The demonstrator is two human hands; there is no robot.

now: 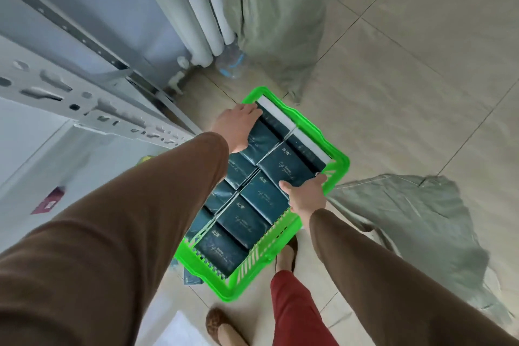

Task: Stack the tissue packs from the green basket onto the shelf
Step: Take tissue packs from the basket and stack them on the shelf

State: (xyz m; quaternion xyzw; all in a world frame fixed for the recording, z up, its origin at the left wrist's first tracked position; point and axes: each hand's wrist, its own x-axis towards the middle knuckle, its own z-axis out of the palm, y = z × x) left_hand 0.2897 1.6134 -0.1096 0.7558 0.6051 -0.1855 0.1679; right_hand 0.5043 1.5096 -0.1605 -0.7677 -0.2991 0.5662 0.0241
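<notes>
A bright green basket stands on the tiled floor, filled with several dark teal tissue packs in two rows. My left hand grips the far-left pack at its outer edge. My right hand grips the right edge of the pack beside it, thumb on top, fingers hidden down between pack and basket wall. The two gripped packs sit near the basket's far end. The grey metal shelf runs along the left.
A grey-green woven sack leans at the back, and a flattened one lies on the floor to the right. A plastic water bottle and white radiator pipes stand beyond the basket. My feet are just below the basket.
</notes>
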